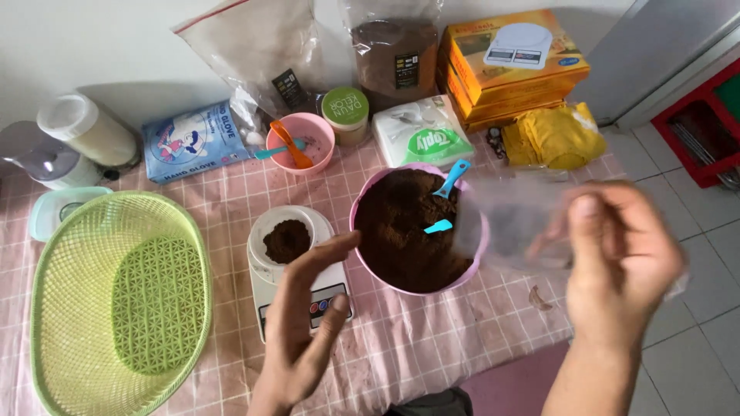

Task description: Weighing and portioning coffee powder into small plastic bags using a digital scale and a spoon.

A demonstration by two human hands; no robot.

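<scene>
My right hand point(617, 258) holds a clear plastic bag point(512, 223) up over the right rim of a pink bowl point(362, 202); the bag is blurred. The bowl is full of dark brown powder point(401, 231), with two blue plastic spoons point(451, 181) stuck in it. My left hand point(304, 320) hovers with fingers apart over the front of a small white kitchen scale point(268, 277). A heap of brown powder point(287, 240) lies on the scale's round platform.
A light green plastic basket point(116, 300) fills the left of the pink checked tablecloth point(432, 339). Behind stand a small pink bowl point(301, 142) with spoons, a glove box point(193, 142), a tissue pack point(424, 135), powder bags point(393, 58), yellow boxes point(509, 65) and a lidded jar point(344, 114).
</scene>
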